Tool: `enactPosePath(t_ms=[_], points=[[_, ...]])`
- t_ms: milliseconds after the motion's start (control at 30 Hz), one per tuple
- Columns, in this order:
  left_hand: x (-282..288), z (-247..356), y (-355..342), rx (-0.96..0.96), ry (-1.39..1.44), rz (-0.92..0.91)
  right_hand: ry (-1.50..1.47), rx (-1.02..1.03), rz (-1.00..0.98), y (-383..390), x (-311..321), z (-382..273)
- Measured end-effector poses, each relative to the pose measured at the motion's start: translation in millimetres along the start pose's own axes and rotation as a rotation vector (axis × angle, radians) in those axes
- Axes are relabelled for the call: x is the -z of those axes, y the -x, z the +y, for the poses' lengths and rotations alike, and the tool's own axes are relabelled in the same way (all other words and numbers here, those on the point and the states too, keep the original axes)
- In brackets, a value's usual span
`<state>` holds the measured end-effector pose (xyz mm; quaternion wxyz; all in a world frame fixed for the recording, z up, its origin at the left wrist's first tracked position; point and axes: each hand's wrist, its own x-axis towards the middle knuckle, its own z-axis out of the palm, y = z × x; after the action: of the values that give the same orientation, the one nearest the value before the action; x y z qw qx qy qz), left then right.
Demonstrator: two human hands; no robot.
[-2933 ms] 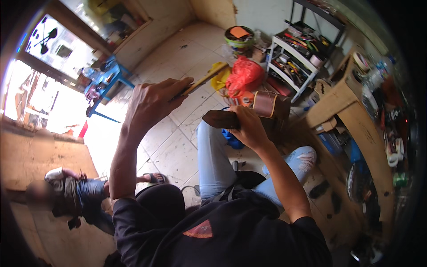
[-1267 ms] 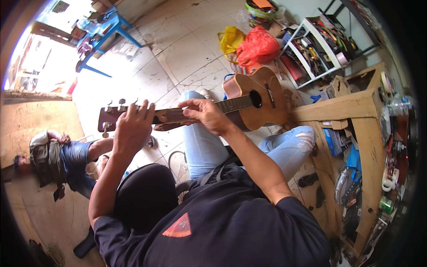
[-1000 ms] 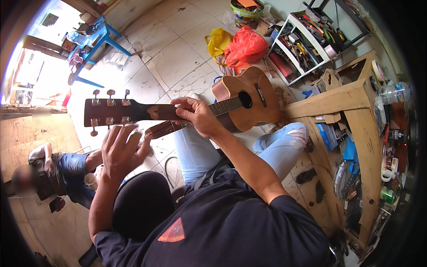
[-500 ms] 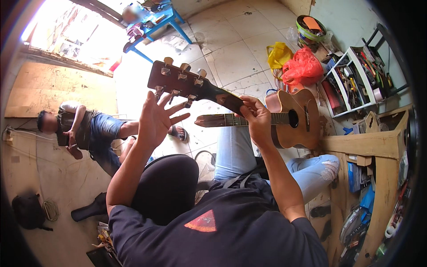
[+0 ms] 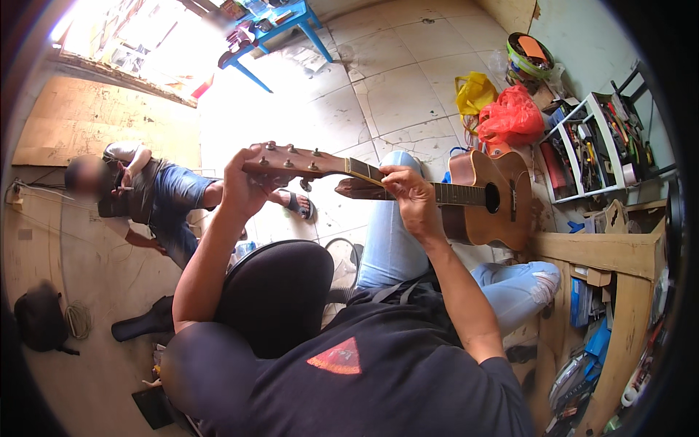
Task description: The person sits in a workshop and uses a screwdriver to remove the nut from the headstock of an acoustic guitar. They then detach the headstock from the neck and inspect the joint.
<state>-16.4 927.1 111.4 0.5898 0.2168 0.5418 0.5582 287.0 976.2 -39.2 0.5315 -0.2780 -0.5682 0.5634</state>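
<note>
My left hand (image 5: 242,186) grips the outer end of a brown guitar headstock (image 5: 295,162) with several tuning pegs. A short dark strip of fretboard (image 5: 362,170) runs from the headstock to my right hand (image 5: 410,198), whose thumb and fingers pinch its end. Just below lies the neck of an acoustic guitar (image 5: 502,191), apart from the headstock and ending in a rough, pointed tip (image 5: 353,189). My right hand crosses in front of that neck; whether it touches it I cannot tell. The guitar's body stands beyond my right knee, its neck above my jeans.
A black round seat (image 5: 280,295) is by my left arm. At right stand a wooden bench (image 5: 593,251) and a white rack of tools (image 5: 593,146). Red (image 5: 512,116) and yellow bags (image 5: 475,92) lie behind the guitar. Another person (image 5: 156,189) sits at left, near a blue table (image 5: 291,25).
My left hand, open with spread fingers before, has closed around the headstock's end. The headstock has dropped, turned and come closer to level. The view has shifted slightly.
</note>
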Motion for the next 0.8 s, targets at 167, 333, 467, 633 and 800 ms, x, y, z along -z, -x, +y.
enactPosePath(t_ms=[167, 333, 467, 633, 800], points=[[20.2, 0.8, 14.1, -0.003, 0.055, -0.093, 0.087, 0.008, -0.109, -6.9, -9.2, -2.2], [48.6, -14.7, 13.5, -0.022, 0.056, -0.218, 0.18, 0.024, -0.196, -12.9, -7.3, -3.3], [63.9, -26.9, 10.8, -0.034, -0.004, -0.216, 0.296, 0.032, -0.248, -9.4, -5.5, -7.5], [67.9, -44.6, 8.8, -0.031, -0.008, -0.148, 0.386, -0.056, -0.267, -8.1, 15.2, 0.1], [82.2, -45.8, 2.8, 0.012, -0.068, -0.126, 0.434, -0.098, -0.285, -7.0, 35.3, 13.1]])
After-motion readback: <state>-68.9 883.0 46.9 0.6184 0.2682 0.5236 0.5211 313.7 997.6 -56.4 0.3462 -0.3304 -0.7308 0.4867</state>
